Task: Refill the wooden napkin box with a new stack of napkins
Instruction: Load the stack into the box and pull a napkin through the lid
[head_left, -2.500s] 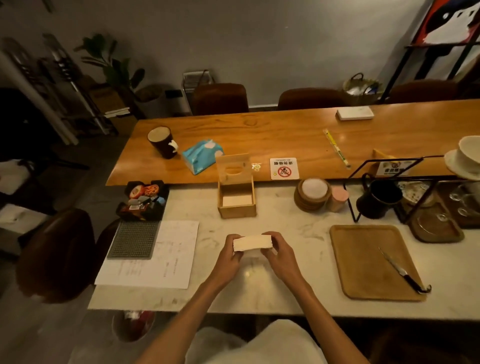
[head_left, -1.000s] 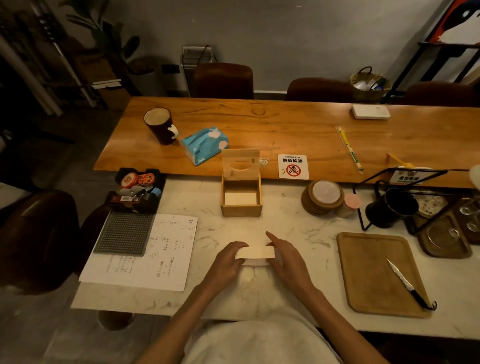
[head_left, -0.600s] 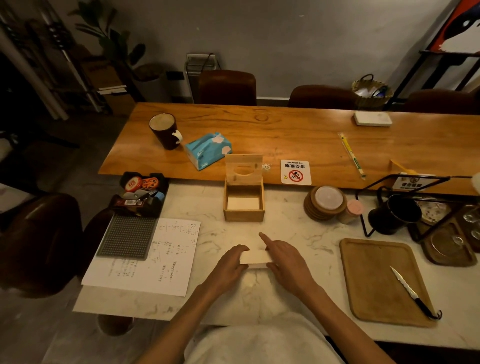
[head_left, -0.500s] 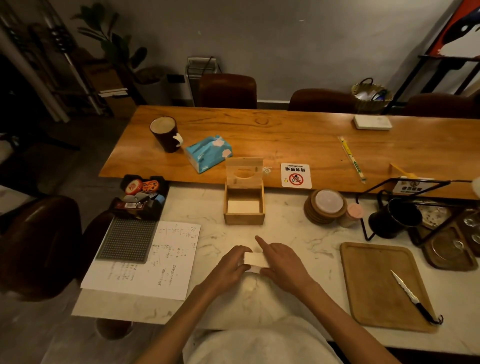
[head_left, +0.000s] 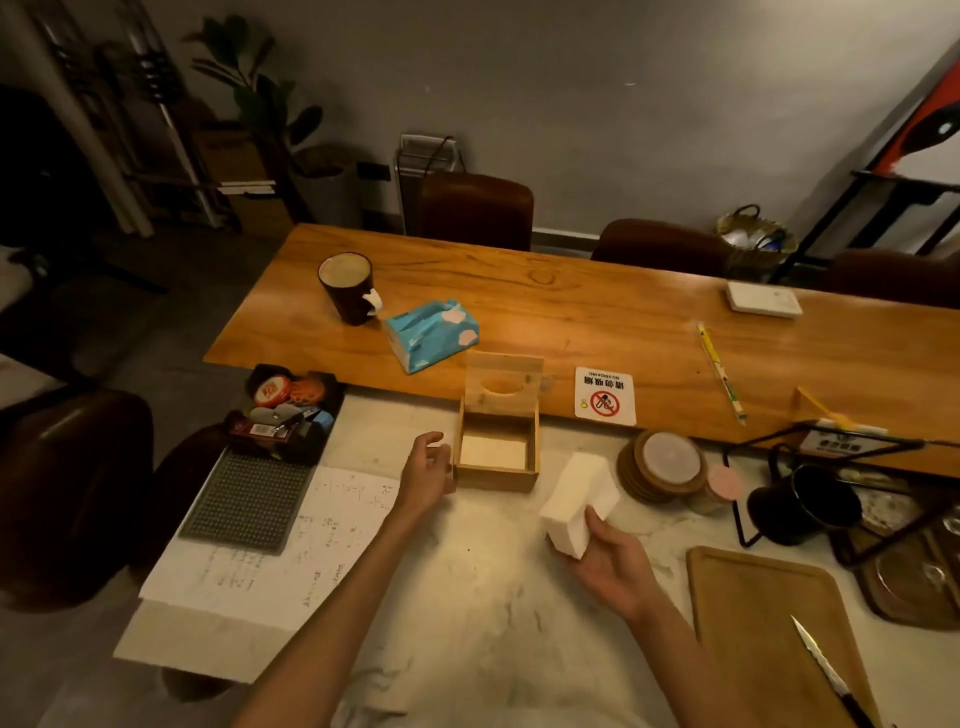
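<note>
The wooden napkin box (head_left: 496, 474) stands on the marble counter (head_left: 478, 597) with its hinged lid (head_left: 503, 383) tipped upright at the back. A thin layer of napkins lies at its bottom. My right hand (head_left: 610, 564) grips a thick white stack of napkins (head_left: 579, 501), held tilted above the counter just right of the box. My left hand (head_left: 428, 470) rests against the box's left wall, fingers curled; something small and white shows at the fingertips.
A stack of round coasters (head_left: 665, 465) sits right of the box. A wooden tray (head_left: 769, 623) with a knife (head_left: 831, 675) lies at the near right. Papers (head_left: 291, 545) and a dark mat (head_left: 244, 499) lie left. A mug (head_left: 347, 288) and blue tissue pack (head_left: 431, 335) stand on the wooden table beyond.
The napkin stack, held by both hands on the counter before, has risen in my right hand toward the box. My left hand let go and moved up to the box's left side.
</note>
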